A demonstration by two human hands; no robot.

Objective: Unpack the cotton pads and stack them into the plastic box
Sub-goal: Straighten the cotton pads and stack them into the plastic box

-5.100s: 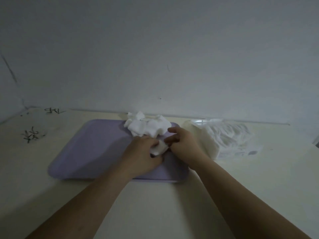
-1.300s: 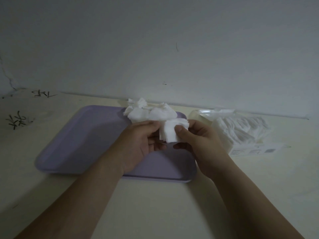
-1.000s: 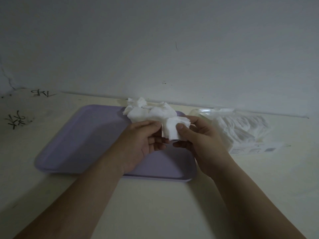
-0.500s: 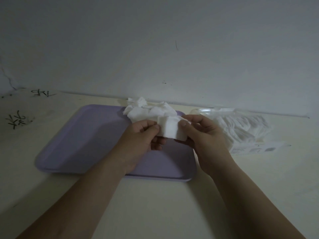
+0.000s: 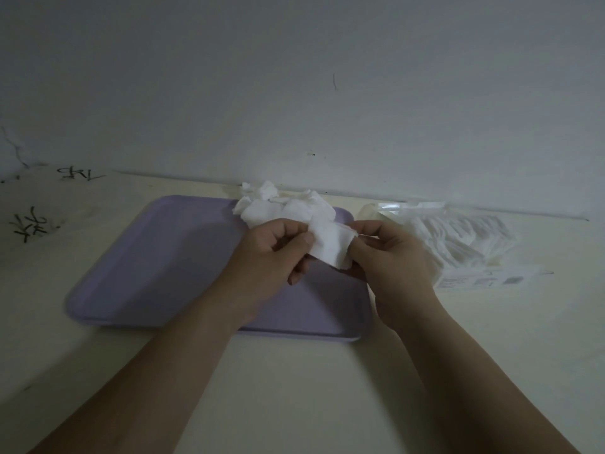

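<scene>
A small stack of white cotton pads (image 5: pixel 330 245) is held above the right half of the purple tray (image 5: pixel 157 257). My left hand (image 5: pixel 273 257) pinches its left edge and my right hand (image 5: pixel 389 260) pinches its right edge. A loose heap of cotton pads (image 5: pixel 278 206) lies on the tray's far right corner, just behind my hands. Right of the tray lies the opened clear bag of cotton pads (image 5: pixel 458 237), with rows of pads inside. A corner of a clear plastic box (image 5: pixel 376 213) shows between tray and bag, mostly hidden.
The tray and bag sit on a cream table (image 5: pixel 294 388) against a white wall (image 5: pixel 294 93). Black scribbles (image 5: pixel 32 224) mark the table at the far left. A printed label (image 5: pixel 484 280) shows on the bag's near side.
Since five seconds ago the pads were lifted off the tray. In the last second both hands turned the small stack from upright to lying sideways between them.
</scene>
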